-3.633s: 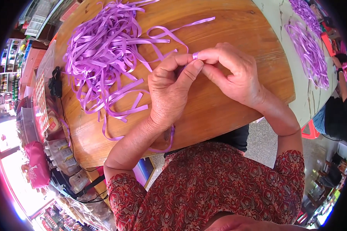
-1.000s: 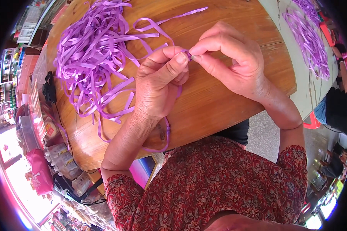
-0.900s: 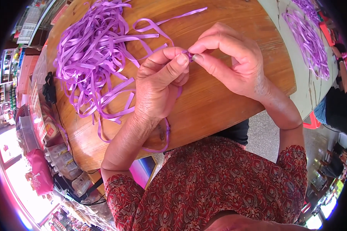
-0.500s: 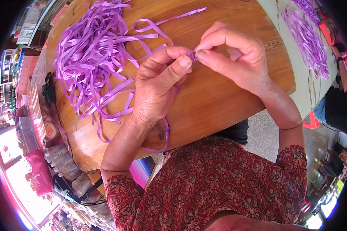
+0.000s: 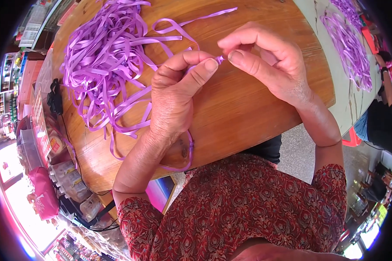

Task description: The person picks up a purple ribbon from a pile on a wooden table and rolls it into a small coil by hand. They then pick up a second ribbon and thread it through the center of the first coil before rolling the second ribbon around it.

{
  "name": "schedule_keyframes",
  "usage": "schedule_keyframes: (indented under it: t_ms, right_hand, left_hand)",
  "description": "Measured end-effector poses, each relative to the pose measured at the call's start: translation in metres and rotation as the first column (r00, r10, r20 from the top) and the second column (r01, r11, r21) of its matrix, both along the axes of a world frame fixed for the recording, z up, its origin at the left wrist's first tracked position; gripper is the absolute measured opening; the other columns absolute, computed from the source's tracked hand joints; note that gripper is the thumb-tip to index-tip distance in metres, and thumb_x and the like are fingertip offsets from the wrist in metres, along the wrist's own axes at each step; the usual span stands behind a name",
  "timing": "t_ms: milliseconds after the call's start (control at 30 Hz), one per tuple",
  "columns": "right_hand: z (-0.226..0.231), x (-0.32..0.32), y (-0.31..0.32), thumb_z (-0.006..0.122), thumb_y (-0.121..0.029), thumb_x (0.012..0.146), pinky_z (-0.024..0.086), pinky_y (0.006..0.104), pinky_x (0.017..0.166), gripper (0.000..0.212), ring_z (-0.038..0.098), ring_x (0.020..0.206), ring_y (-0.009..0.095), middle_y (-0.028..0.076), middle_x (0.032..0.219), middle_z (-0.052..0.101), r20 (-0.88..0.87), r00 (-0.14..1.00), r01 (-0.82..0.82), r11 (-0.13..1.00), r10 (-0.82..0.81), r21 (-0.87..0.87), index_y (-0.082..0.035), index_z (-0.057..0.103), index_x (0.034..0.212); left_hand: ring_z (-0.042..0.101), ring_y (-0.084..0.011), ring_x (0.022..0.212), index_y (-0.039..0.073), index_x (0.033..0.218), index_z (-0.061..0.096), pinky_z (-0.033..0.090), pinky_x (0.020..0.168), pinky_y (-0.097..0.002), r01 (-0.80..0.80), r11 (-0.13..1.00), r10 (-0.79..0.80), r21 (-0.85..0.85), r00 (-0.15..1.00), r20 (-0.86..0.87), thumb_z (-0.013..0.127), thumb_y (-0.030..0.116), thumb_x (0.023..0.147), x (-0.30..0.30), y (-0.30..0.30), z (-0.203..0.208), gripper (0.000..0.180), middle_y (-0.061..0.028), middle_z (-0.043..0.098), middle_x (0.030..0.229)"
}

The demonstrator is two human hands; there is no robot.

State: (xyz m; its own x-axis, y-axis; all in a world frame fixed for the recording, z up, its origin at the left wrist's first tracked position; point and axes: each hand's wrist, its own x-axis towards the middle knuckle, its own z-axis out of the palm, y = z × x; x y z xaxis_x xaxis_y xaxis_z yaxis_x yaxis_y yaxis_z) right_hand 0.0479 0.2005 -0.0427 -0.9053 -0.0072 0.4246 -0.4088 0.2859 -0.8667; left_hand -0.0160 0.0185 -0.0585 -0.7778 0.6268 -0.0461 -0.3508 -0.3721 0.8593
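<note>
My left hand (image 5: 175, 93) pinches a purple ribbon (image 5: 220, 59) between thumb and forefinger. A short, bunched bit of it, perhaps a knot, sticks out past the thumb tip. Just to the right hovers my right hand (image 5: 276, 65), its thumb and forefinger parted with nothing visible between them. More ribbon with a small knot (image 5: 191, 143) loops down beside my left wrist to the table's near edge; how it joins the pinched piece is hidden by the hand. A big tangled heap of purple ribbons (image 5: 102, 56) lies left of my hands, loose ends trailing toward them.
The wooden table (image 5: 257, 126) has a curved near edge. On a pale table (image 5: 311, 17) at the right lies another bundle of purple ribbons (image 5: 346, 52), with a person's arm (image 5: 388, 82) beyond. A black cable (image 5: 69, 130) and a pink bag (image 5: 45, 193) are at the left.
My right thumb and forefinger have come off the ribbon and moved slightly right, opening apart. The left hand keeps its pinch, and the bunched ribbon bit now shows.
</note>
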Motion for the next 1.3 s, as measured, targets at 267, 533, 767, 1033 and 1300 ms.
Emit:
schedule_keyframes:
  t_ms: [267,533,767,1033,1300]
  right_hand:
    - [0.005,-0.006,-0.004,0.073,-0.004,0.071,0.047,0.0288,0.067,0.041,0.057,0.079,0.018,0.007,0.09,0.061,-0.342,0.939,0.161,0.931,-0.042,0.328,-0.003,0.063,0.111]
    - [-0.006,-0.007,-0.004,0.076,-0.006,0.065,0.046,0.0299,0.061,0.037,0.056,0.069,0.019,0.004,0.08,0.06,-0.441,0.897,0.203,0.876,0.013,0.438,-0.005,0.068,0.101]
    - [-0.008,-0.007,0.002,0.075,-0.005,0.064,0.043,0.0314,0.059,0.023,0.054,0.066,0.021,0.005,0.076,0.057,-0.453,0.891,0.296,0.778,-0.017,0.553,-0.005,0.066,0.086]
    - [-0.001,-0.008,0.004,0.073,-0.005,0.068,0.043,0.0311,0.062,0.019,0.054,0.068,0.021,0.005,0.076,0.058,-0.415,0.908,0.316,0.748,-0.06,0.583,-0.006,0.064,0.084]
    - [0.003,-0.013,0.014,0.073,-0.008,0.071,0.048,0.0282,0.071,0.034,0.059,0.077,0.018,0.007,0.086,0.063,-0.161,0.981,0.156,0.924,-0.105,0.348,-0.005,0.065,0.104]
  left_hand:
    - [0.057,-0.0069,0.082,0.002,0.094,0.065,0.046,0.075,-0.0189,0.053,0.998,-0.054,0.023,0.997,0.054,0.064,0.0,0.084,-0.002,-0.002,-0.002,0.011,-0.0018,0.064,0.089]
    - [0.058,-0.0073,0.084,0.002,0.095,0.066,0.046,0.076,-0.0198,0.064,0.997,-0.063,0.042,0.998,-0.016,0.063,0.001,0.085,0.002,0.002,-0.001,0.011,-0.0025,0.065,0.09]
    - [0.049,-0.0027,0.068,0.0,0.089,0.065,0.04,0.061,-0.0169,-0.113,0.941,-0.044,-0.319,0.894,-0.446,0.063,0.002,0.085,-0.007,-0.001,-0.003,0.005,0.0037,0.059,0.078]
    - [0.045,-0.0009,0.064,0.001,0.086,0.065,0.038,0.056,-0.0173,-0.265,0.921,0.06,-0.286,0.821,-0.568,0.064,0.001,0.084,-0.007,-0.003,0.0,0.002,0.0059,0.057,0.076]
    - [0.045,-0.0009,0.068,0.001,0.09,0.065,0.037,0.062,-0.0152,-0.241,0.93,0.129,-0.276,0.921,-0.369,0.063,0.001,0.085,-0.01,-0.004,0.001,0.006,0.0059,0.056,0.074]
